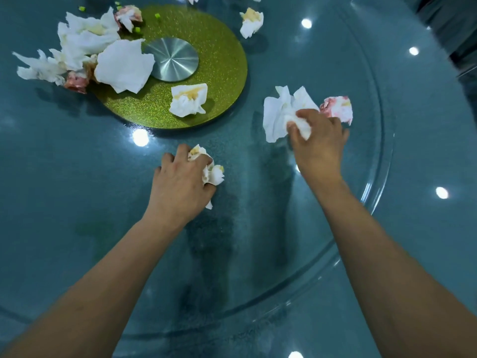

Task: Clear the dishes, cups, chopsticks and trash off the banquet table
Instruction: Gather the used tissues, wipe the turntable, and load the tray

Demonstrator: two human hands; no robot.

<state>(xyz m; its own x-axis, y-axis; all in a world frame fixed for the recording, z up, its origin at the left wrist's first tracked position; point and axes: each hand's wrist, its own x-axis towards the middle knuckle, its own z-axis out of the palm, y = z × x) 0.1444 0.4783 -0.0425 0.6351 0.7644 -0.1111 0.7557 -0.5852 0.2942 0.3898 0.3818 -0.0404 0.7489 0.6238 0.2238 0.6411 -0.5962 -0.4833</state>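
My left hand (180, 177) grips a crumpled napkin (213, 173), right hand (318, 135) grips a white tissue (277, 113); more tissues (87, 47) litter the glossy teal glass turntable (284, 228), green disc (219, 73) at centre, ceiling lights reflected

On the bench (77, 177), a heap of napkins (87, 50) lies far left, overlapping the disc (219, 73). One napkin (188, 99) sits on the disc's near edge; another (251, 21) lies beyond it, far right.

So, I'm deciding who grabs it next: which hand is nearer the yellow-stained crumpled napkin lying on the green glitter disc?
Left. The left hand, holding a small crumpled tissue, sits just below the yellow-stained crumpled napkin. The right hand is further off to its right, gripping a large white tissue.
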